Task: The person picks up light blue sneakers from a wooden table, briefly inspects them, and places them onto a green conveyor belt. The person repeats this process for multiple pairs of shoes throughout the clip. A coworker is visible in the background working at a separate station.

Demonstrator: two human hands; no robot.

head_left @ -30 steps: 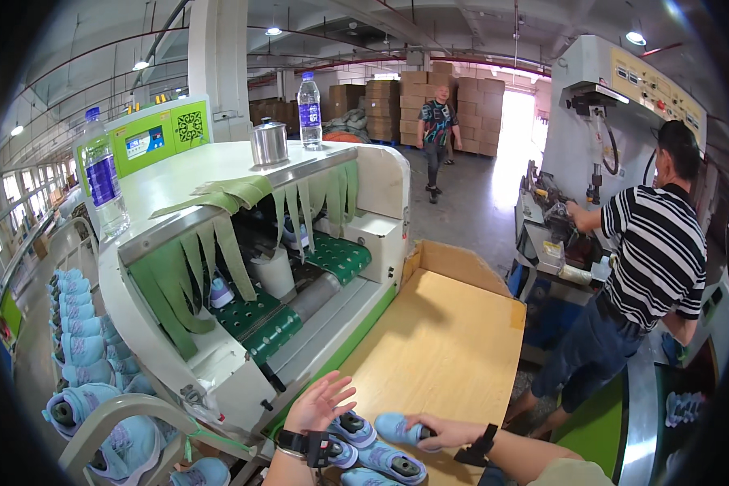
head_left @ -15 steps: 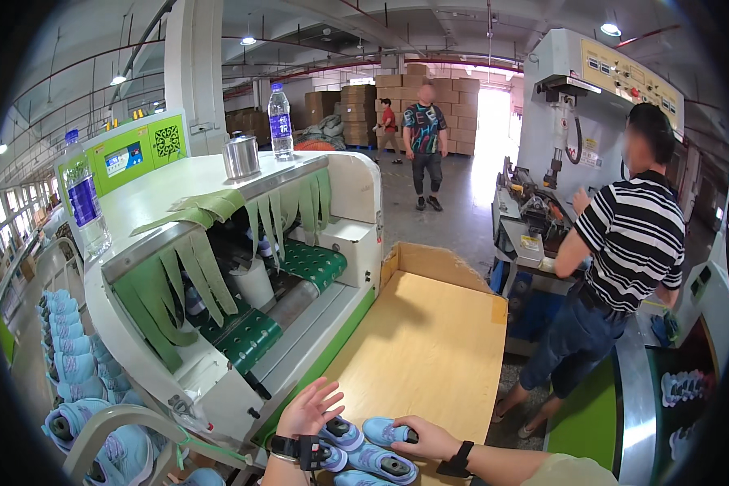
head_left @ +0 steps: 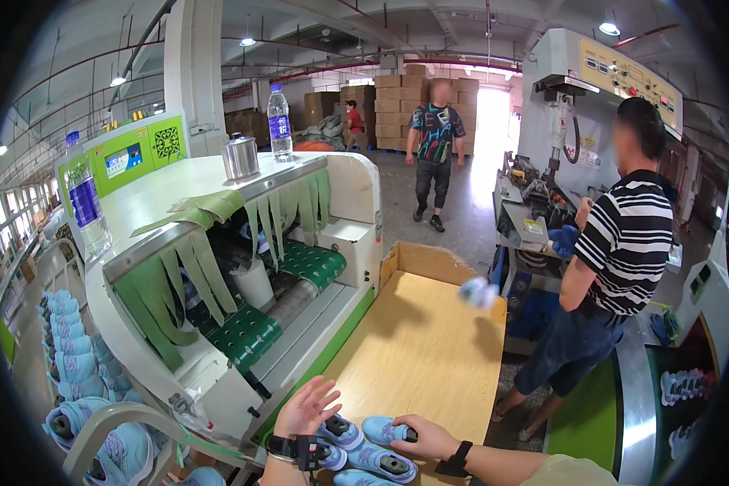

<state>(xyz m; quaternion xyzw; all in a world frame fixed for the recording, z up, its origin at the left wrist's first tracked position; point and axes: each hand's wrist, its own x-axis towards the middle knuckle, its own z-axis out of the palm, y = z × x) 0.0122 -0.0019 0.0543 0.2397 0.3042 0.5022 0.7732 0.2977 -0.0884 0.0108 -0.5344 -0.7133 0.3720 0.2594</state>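
Several small blue shoes [head_left: 364, 449] lie bunched at the near edge of the wooden table [head_left: 429, 348], at six o'clock in the view, and we judge that edge to be the main risk: the pile sits so close to it that a nudge from either wrist could tip a shoe off toward us. Another blue shoe [head_left: 479, 292] shows blurred above the table's far right side, at about two o'clock from the pile; whether it is in the air or resting we cannot tell, but if it is loose it could drop past the edge by the striped-shirted person [head_left: 616, 267] standing there. Our left hand [head_left: 304, 409] is raised over the pile with fingers spread and palm open, gripping nothing, its watch-banded wrist just beside the conveyor machine [head_left: 243, 324] at ten o'clock; an open hand that near the belt's mouth could brush it. Our right hand [head_left: 425, 437] comes in from four o'clock, fingers curled around the heel end of one shoe, grasping it low against the table. One careless pull there could drag neighbouring shoes along.
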